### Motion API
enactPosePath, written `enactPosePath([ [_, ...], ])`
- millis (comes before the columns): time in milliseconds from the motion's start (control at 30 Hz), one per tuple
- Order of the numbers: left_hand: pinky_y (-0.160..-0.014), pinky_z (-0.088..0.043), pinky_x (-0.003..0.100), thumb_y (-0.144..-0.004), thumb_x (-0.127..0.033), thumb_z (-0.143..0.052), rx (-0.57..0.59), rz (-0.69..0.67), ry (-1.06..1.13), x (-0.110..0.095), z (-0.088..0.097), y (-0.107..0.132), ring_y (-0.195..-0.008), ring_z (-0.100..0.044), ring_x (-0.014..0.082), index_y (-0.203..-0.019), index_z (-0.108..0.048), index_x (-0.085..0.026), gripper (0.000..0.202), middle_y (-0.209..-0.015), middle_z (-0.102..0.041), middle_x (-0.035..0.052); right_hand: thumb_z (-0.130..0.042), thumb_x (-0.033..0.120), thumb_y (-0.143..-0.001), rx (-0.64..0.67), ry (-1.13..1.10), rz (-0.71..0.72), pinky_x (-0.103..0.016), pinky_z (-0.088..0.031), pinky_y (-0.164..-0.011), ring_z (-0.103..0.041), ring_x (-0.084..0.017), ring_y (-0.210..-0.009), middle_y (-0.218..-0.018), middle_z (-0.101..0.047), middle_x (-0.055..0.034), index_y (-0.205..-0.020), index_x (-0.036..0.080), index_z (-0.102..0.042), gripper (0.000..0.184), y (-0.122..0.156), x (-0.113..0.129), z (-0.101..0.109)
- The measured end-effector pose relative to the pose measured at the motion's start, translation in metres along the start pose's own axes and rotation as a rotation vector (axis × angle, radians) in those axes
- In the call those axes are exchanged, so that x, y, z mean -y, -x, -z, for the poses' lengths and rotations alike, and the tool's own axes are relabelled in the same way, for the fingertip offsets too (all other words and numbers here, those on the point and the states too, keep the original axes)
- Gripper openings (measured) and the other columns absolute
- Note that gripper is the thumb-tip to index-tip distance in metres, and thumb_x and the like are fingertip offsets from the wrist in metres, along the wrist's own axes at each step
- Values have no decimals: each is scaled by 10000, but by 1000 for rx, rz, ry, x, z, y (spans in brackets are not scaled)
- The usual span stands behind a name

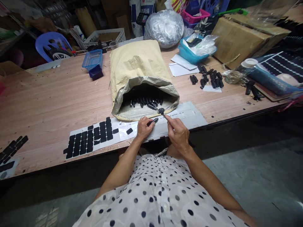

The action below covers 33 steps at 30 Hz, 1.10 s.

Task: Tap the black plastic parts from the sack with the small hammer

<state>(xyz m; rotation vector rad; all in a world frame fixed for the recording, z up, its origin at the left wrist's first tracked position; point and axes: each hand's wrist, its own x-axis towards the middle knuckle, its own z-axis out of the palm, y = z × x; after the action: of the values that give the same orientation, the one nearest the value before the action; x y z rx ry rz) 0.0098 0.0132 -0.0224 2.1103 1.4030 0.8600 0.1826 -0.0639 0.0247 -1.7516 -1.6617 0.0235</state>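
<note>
- The left hand (144, 127) has a closed grip on a small black part (154, 120), pinched between thumb and fingers with its end pointing toward 2 o'clock.
- The right hand (178, 134) has a narrow grip on a thin stem that carries a round black pad (161, 110) at its tip. The pad hangs just at the sack's lip, at 12 o'clock from the knuckles.
- Both hands work over the near edge of the counter (47, 101). The part and the pad are near each other but apart — as I judge it, this is the moment of lining one up with the other.
- Closing that gap would call for a fine, steady approach, since both pieces are small and each is held only at the fingertips.
- The open sack (137, 69) lies at 12 o'clock from the hands, with more black pieces (145, 101) in its mouth.
- A sheet of black pads (90, 140) lies at 9 o'clock on a white backing strip (187, 115) that runs under both hands.
- Loose black clips (210, 78) are scattered at 2 o'clock, with a blue tray (191, 55) beyond them and a blue basket (92, 59) at 11 o'clock.
- The sack's lip crowds the pad — it is the only thing close enough to snag.
</note>
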Motion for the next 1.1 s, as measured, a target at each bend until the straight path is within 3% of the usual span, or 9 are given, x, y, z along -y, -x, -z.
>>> enactPosePath([
  [200, -840, -505, 375, -836, -205, -728, 1, -19, -9, 1, 0, 1, -874, -632, 211, -882, -768, -251, 76, -858, -694, 27, -485, 148, -941, 117, 65, 23, -253, -378, -625, -565, -161, -741, -788, -640, -38, -1237, 327, -749, 435, 13, -5, -11],
  [367, -843, -507, 373, -824, -193, -738, -7, -25, -14, 2, -2, 0, -881, -638, 212, -874, -772, -239, 76, -854, -695, 30, -452, 178, -984, 42, 31, 24, -241, -406, -701, -598, -152, -808, -870, -672, -44, -1275, 306, -730, 422, 10, -3, -8],
  [500, -837, -510, 369, -824, -195, -742, -10, -23, -12, 3, -2, 0, -869, -635, 208, -867, -769, -239, 68, -845, -692, 28, -462, 169, -968, 92, 38, 40, -248, -387, -655, -584, -154, -759, -814, -667, -34, -1233, 309, -749, 415, 11, -5, -11],
  [733, -831, -524, 370, -879, -255, -705, -39, 12, 28, 6, -5, 1, -852, -639, 205, -900, -783, -239, 81, -839, -692, 33, -454, 190, -960, 13, 99, -22, -274, -345, -637, -538, -175, -753, -819, -648, -52, -1260, 287, -736, 423, -6, -32, -20],
  [867, -838, -524, 370, -919, -275, -669, -34, 13, 34, 6, -6, 2, -858, -642, 207, -919, -788, -242, 123, -841, -695, 37, -508, 137, -902, 23, 204, -1, -306, -297, -643, -467, -188, -730, -793, -620, -67, -1167, 279, -778, 404, -21, -50, -32],
  [1100, -839, -516, 341, -976, -271, -588, 3, 46, 46, 3, -3, 4, -855, -637, 190, -898, -775, -238, 206, -832, -686, 29, -541, 133, -896, -20, 248, 15, -329, -289, -699, -451, -226, -857, -895, -622, -94, -1157, 293, -779, 388, -15, -60, -52],
])
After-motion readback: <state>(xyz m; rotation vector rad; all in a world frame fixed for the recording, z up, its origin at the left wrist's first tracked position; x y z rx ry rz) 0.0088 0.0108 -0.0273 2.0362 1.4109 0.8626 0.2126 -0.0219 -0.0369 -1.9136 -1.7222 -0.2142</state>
